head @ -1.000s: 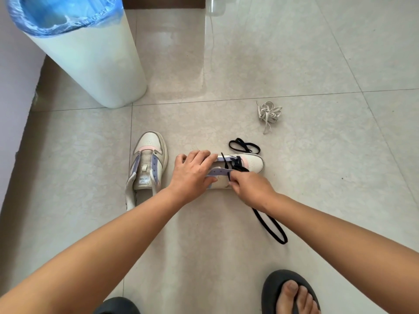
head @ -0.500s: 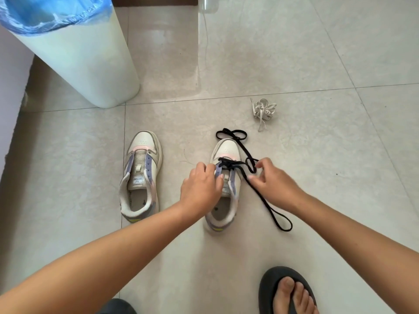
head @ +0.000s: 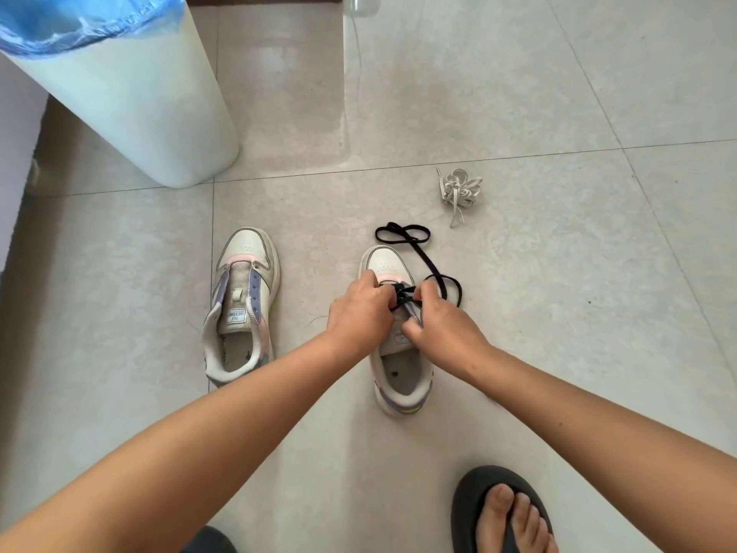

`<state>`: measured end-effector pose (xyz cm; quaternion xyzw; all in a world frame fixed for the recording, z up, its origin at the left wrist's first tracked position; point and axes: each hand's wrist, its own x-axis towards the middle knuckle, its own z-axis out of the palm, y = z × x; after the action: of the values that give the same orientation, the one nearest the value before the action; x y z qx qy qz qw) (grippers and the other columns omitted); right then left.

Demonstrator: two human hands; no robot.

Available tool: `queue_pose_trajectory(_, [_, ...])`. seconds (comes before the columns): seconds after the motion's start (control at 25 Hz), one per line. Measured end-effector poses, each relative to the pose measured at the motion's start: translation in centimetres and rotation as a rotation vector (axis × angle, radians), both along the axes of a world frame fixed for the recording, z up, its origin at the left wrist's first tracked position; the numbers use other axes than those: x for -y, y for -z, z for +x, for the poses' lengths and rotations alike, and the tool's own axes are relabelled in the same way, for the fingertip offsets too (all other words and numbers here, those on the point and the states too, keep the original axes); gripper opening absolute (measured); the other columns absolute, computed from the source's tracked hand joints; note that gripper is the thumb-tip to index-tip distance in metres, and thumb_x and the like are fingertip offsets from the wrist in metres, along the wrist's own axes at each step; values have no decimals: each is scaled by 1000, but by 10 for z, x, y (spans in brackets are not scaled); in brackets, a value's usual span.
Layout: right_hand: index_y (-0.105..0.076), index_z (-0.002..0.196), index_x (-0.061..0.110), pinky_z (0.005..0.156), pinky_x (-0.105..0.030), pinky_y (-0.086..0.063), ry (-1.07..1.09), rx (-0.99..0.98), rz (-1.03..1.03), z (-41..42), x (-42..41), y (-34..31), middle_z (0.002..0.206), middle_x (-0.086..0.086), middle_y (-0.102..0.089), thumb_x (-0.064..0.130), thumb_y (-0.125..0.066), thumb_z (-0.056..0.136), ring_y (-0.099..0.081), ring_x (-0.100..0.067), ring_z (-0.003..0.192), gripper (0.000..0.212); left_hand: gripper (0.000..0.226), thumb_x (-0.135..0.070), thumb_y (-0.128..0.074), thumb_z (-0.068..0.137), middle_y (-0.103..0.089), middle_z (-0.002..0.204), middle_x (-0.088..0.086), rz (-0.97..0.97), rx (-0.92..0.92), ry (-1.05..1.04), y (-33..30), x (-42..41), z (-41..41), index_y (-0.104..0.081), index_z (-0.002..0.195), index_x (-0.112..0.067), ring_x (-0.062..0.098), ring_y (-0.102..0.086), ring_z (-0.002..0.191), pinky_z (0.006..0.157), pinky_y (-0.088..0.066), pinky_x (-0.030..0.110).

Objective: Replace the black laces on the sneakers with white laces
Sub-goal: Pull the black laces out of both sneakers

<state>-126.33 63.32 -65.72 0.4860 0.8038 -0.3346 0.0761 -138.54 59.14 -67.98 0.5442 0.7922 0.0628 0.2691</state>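
Two white sneakers with lilac and pink trim stand on the floor, toes pointing away from me. The left sneaker [head: 242, 301] has no lace. The right sneaker [head: 399, 377] still carries a black lace [head: 402, 234] through its front eyelets, with loose loops trailing past the toe and to the right. My left hand [head: 359, 313] rests over the sneaker's front left side, fingers curled at the lace rows. My right hand [head: 438, 325] pinches the black lace at the eyelets. A bundle of white laces [head: 458, 191] lies farther away to the right.
A tall white bin [head: 131, 101] with a blue liner stands at the far left. My foot in a dark sandal [head: 502, 512] is at the bottom right. Pale floor tiles surround everything.
The right sneaker went from lying on its side to standing upright, toe away. My right hand moved back in from the loose lace to the eyelets, close to my left hand.
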Motion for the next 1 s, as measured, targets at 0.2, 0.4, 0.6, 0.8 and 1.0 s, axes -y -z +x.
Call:
queue_pose_trajectory(0.2, [-36,125,18,67,-32,-42,-46,185,28,-4,-14,14,113,-4,-57,34,-51,86,-58,-28,98,45,23,-19,-52,87,-47,109,8,47,179,-15,7,3,-2,-62,108,-13,24,-51,102,81,-47,36])
queue_pose_trajectory(0.4, [-55,113,14,88,-36,-38,-181,213,251,-5,-27,15,117,-6,-49,40,-53,89,-45,-25,112,35,27,-34,-56,91,-47,84,-4,116,395,-156,17,23,-3,-45,106,-14,18,-50,78,66,-36,26])
queue_pose_trajectory(0.6, [-64,97,10,89,-37,-37,-208,63,302,28,-60,-14,107,-6,-51,32,-55,89,-45,-26,104,25,39,-48,-56,88,-52,89,-3,24,441,-373,18,25,5,-38,102,-17,17,-51,82,67,-38,31])
queue_pose_trajectory(0.8, [-62,98,7,89,-42,-36,97,170,451,79,-109,-34,113,-13,-52,24,-63,86,-43,-33,110,21,22,-32,-40,99,-56,100,2,90,230,-148,18,26,2,-43,112,-15,24,-55,89,71,-41,35])
queue_pose_trajectory(1.0, [-43,132,17,99,-40,-34,-7,202,226,63,-60,-14,133,-9,-41,31,-63,86,-36,-28,124,53,43,2,-76,56,-56,82,9,419,-305,612,24,9,-45,-70,94,-16,25,-55,61,43,-34,26])
